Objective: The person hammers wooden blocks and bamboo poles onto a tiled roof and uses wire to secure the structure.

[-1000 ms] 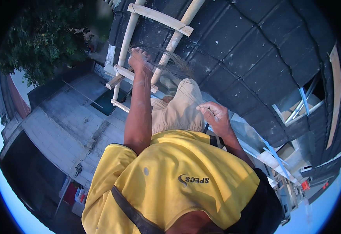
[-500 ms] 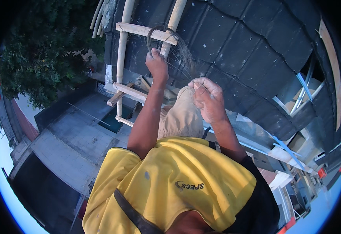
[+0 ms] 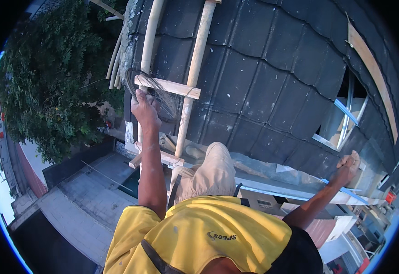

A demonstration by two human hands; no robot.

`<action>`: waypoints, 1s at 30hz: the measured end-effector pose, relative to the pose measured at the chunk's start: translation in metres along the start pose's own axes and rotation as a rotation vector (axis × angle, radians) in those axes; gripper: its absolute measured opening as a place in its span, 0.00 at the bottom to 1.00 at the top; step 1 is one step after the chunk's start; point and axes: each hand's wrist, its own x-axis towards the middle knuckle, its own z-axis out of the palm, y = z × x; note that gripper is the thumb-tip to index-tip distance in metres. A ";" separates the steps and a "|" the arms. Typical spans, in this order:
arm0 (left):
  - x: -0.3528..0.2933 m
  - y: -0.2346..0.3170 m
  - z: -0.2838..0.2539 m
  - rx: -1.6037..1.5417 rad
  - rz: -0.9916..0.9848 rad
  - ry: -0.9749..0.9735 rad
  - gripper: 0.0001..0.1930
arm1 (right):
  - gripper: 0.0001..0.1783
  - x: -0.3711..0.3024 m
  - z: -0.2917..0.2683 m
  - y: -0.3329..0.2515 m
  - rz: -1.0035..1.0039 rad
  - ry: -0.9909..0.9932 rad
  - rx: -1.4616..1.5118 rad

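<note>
My left hand (image 3: 145,108) is closed round a coil of thin dark wire (image 3: 131,83), its loops spreading loosely to the right. The coil hangs over a rung of a wooden ladder (image 3: 195,59) lying up the roof slope. Far out to the right, my right hand (image 3: 348,167) is raised with its fingers curled and pinched together. Any wire strand between those fingers is too thin to make out. My bent knee in beige trousers (image 3: 213,169) rests between the two arms, near the ladder's lower rungs.
Dark roof tiles (image 3: 245,82) slope up ahead, with an opening (image 3: 345,112) showing metal bars on the right. A curved wooden board (image 3: 373,77) lies beyond it. Along the roof edge runs a gutter (image 3: 272,185), with a drop below. A tree (image 3: 58,86) stands left.
My hands have moved wide apart: the left went left and down with the wire coil, the right swung far out to the right. The view has shifted, showing more roof.
</note>
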 end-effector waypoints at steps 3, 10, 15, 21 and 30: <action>0.006 0.009 0.069 -0.182 0.049 -0.275 0.17 | 0.14 -0.027 0.055 0.019 0.057 -0.016 0.035; 0.071 -0.065 0.152 0.791 0.098 -0.317 0.47 | 0.14 -0.062 0.157 -0.007 -0.008 -0.020 0.163; -0.046 -0.055 0.119 0.370 -0.236 -0.831 0.48 | 0.08 -0.129 0.190 -0.011 -0.567 -0.374 -0.318; -0.115 -0.028 0.030 -0.202 -0.571 -0.386 0.24 | 0.12 -0.273 0.232 -0.010 -0.605 -1.237 -0.290; -0.065 -0.001 -0.132 -0.266 -0.138 0.252 0.17 | 0.13 -0.313 0.203 -0.007 -0.261 -1.854 -0.107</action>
